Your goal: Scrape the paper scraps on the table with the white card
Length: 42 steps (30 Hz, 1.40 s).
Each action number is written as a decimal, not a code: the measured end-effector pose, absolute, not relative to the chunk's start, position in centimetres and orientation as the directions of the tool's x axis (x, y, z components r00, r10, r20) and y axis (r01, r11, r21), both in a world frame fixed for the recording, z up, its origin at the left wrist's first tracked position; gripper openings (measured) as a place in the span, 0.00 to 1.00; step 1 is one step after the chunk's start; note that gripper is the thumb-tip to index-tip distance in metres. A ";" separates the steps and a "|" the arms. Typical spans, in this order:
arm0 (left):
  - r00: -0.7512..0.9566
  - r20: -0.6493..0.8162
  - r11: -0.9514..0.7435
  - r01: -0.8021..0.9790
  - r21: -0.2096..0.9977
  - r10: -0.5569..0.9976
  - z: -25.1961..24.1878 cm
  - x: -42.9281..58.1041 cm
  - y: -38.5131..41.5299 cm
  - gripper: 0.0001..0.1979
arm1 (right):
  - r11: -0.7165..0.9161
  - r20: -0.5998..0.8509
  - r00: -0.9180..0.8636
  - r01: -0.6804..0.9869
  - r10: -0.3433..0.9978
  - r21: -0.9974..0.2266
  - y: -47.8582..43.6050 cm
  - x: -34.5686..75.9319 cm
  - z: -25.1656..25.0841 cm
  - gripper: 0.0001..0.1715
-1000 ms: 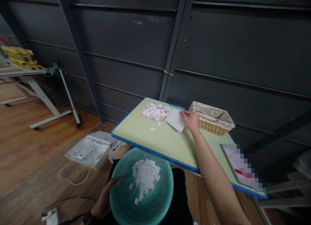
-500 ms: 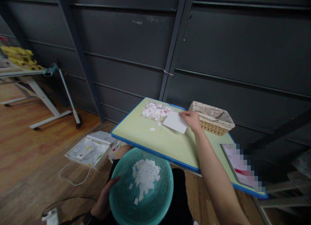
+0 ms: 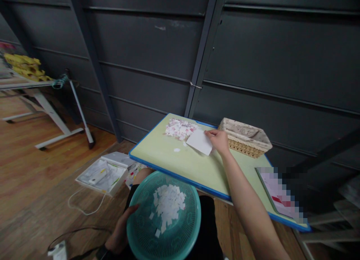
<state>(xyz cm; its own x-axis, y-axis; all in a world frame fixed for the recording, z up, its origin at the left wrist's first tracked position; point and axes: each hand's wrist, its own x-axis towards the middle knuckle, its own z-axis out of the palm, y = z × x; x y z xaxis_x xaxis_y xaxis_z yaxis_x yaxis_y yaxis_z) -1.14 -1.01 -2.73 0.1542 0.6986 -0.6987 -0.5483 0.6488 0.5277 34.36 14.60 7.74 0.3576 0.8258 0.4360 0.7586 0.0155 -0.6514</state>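
Dark wall panels behind; over the pale green blue-edged tabletop (image 3: 174, 160) my right hand (image 3: 219, 141) pinches a white paper card (image 3: 199, 142), torn pink-and-white scraps (image 3: 179, 128) just beyond it. My left hand (image 3: 120, 233) clasps the round teal plastic basket (image 3: 137, 235) below; a hasty sweep could scatter scraps past it
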 end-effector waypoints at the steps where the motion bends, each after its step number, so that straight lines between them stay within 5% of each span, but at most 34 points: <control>1: 0.161 -0.701 0.655 -0.544 0.524 0.695 -2.8 -1.2 -1.0 0.29 | 0.024 0.425 0.343 0.754 0.837 -0.656 14.5 34.1 7.8 0.21; 8: 0.181 -0.712 0.683 -0.514 0.519 0.678 -2.5 -1.1 -0.8 0.28 | 0.090 0.354 0.274 0.665 0.894 -0.741 14.4 32.9 7.7 0.24; 16: 0.149 -0.621 0.610 -0.461 0.645 0.769 -1.2 -1.5 -0.1 0.07 | 0.119 0.288 0.210 0.580 0.934 -0.806 13.6 31.8 8.6 0.25; 28: 0.155 -0.626 0.619 -0.450 0.644 0.764 0.7 -1.8 0.3 0.06 | 0.167 0.264 0.133 0.494 0.955 -0.853 13.2 30.7 8.4 0.28; 42: 0.138 -0.630 0.618 -0.436 0.655 0.764 1.6 -1.7 0.2 0.04 | 0.166 0.294 0.112 0.616 0.949 -0.770 13.3 32.1 8.9 0.24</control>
<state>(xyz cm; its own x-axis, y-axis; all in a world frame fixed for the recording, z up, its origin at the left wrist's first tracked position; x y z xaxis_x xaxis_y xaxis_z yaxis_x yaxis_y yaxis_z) -1.73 0.19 1.64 0.1379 0.7645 -0.6297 -0.4356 0.6178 0.6547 32.09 13.34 8.90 0.1119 0.9492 0.2942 0.6164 0.1659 -0.7697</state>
